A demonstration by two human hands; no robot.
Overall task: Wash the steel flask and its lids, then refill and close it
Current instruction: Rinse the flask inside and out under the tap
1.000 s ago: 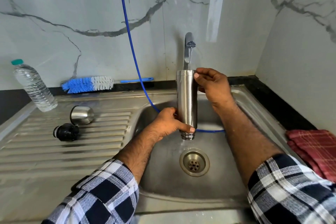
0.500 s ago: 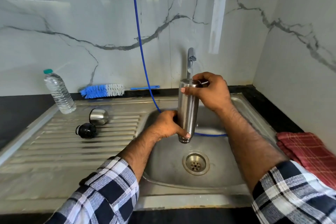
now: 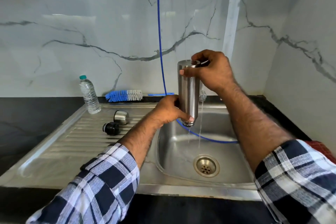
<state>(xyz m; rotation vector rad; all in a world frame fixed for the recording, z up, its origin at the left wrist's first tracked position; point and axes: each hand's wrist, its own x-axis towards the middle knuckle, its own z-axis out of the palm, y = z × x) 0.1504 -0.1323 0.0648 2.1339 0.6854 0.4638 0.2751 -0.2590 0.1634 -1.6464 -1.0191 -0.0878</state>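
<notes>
The steel flask (image 3: 188, 94) is held upside down over the sink basin (image 3: 174, 152), its open mouth pointing down with water dripping out. My left hand (image 3: 168, 112) grips its lower end near the mouth. My right hand (image 3: 211, 71) curls over its upturned base, thumb across the front. A thin stream of water falls just right of the flask. On the drainboard (image 3: 76, 143) to the left lie the steel cup lid (image 3: 121, 117) and the black inner stopper (image 3: 111, 128). The tap is mostly hidden behind the flask and my right hand.
A clear plastic water bottle (image 3: 89, 94) stands at the back left of the drainboard. A blue-and-white bottle brush (image 3: 125, 95) lies along the wall. A blue hose (image 3: 161, 45) hangs down into the basin. The drain (image 3: 206, 165) sits at the basin bottom. A red checked cloth (image 3: 325, 151) lies at right.
The flask stays inverted in both hands. My right hand moved from beside the flask's top to curl over its base. The camera view tilted up, so everything sits lower in frame.
</notes>
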